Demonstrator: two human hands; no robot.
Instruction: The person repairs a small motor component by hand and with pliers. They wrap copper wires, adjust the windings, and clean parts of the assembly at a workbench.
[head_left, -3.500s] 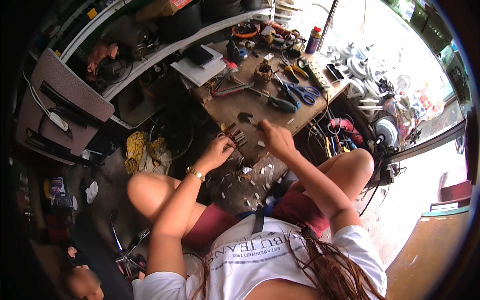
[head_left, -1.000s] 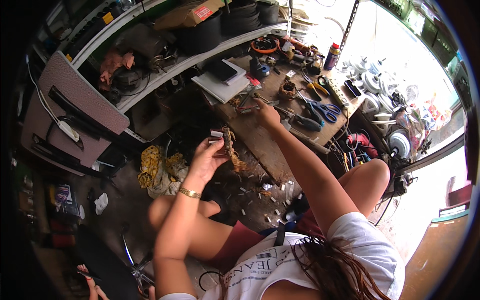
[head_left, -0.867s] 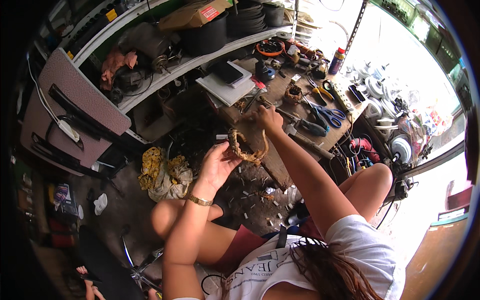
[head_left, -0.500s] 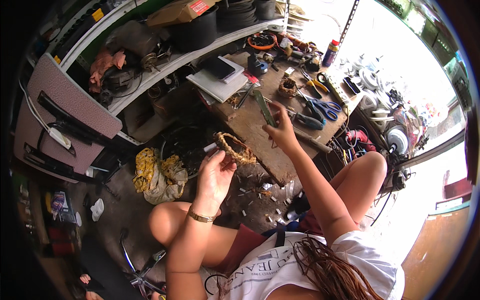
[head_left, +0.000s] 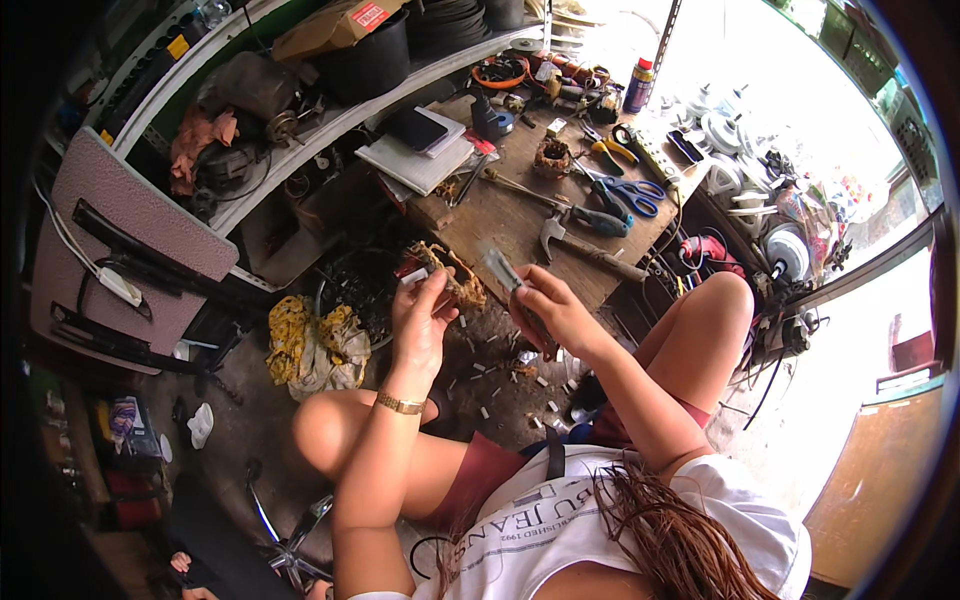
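Observation:
Pinched in the fingers of my left hand (head_left: 415,325) is a ragged brown ring of wound wire (head_left: 463,285), like a motor coil. A short white piece (head_left: 414,276) shows beside my left thumb. My right hand (head_left: 552,315) is closed round a flat, blade-like tool (head_left: 497,266); its upper end is pale and blurred, and its exact kind is unclear. The tool's upper end stands just right of the ring, with a small gap between them. Both hands are in front of the near edge of the wooden table (head_left: 475,230).
On the table lie a hammer (head_left: 590,252), blue-handled scissors (head_left: 635,195), yellow-handled pliers (head_left: 608,152) and another brown coil (head_left: 552,158). Small white bits (head_left: 483,411) litter the floor. A yellow cloth (head_left: 315,340) lies left. Another person's hand (head_left: 180,563) shows at lower left.
My right hand has come down and inward from over the table, bringing the blade-like tool beside the ring. The ring has turned and dropped slightly in my left hand. The hammer's head is now uncovered.

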